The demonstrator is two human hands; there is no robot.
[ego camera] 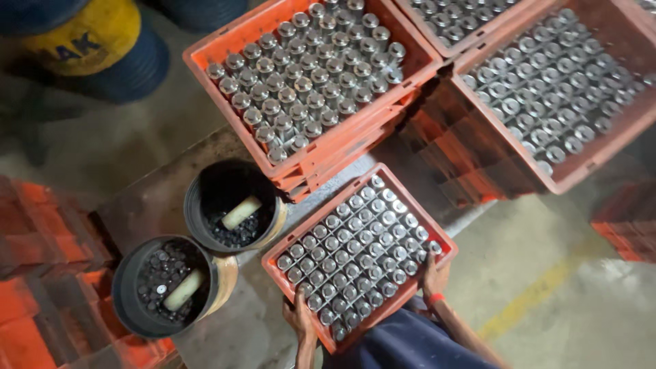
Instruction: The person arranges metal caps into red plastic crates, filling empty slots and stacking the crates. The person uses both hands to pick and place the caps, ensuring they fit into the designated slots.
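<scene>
— The crate [360, 254], where is it?

— Orange plastic, packed with upright metal cylinders [355, 249], on a grey surface right in front of the person, just beside two black buckets [205, 205].

— And the hands?

— The left hand [299, 316] grips the near left edge, fingers [298, 298] curled over the rim. The right hand [432, 277] holds the near right corner, fingers clenched on the rim, a red band at the wrist.

— What else is around?

— Each bucket holds small dark parts and a pale roll. Further off, more orange crates [311, 82] of the same cylinders sit stacked, and another full crate [557, 89] stands to the right.
</scene>
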